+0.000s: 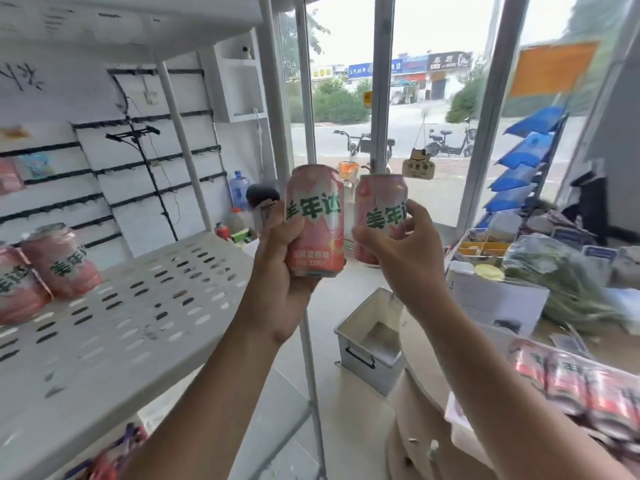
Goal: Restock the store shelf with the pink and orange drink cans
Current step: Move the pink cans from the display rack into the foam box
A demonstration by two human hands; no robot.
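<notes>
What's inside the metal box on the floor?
The metal box shows only its bare bottom and walls. The right forearm covers its right edge, so that part cannot be seen.

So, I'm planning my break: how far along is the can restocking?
Early on. Two pink-and-orange drink cans stand at the left of the white perforated plastic shelf. The left hand holds a third can, the right hand a fourth can, neither shelved yet. A wrapped pack of similar cans waits at lower right.

most of the perforated shelf is free; two cans crowd its left end.
</notes>
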